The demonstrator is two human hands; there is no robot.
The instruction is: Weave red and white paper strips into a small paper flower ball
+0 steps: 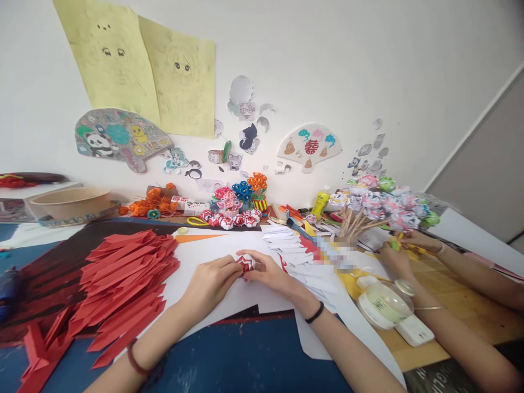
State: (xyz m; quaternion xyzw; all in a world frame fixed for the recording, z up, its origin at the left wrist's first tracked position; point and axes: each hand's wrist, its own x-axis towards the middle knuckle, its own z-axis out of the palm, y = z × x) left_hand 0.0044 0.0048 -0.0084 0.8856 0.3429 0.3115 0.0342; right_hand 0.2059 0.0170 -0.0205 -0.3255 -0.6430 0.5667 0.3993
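Between my two hands, above the white paper, is a small red-and-white folded paper flower. My left hand pinches it from the left, with the fingertips at its edge. My right hand curls round its right side, thumb below and fingers above. Part of the flower is hidden by the fingers. Left of my hands lies a big pile of folded red paper strips. Folded white paper strips lie right of my right hand.
Finished red-and-white flowers stand along the wall. A bunch of paper flowers on sticks is at back right. A co-worker's hands hold yellow paper there, beside a clear bottle. A bowl stands at left.
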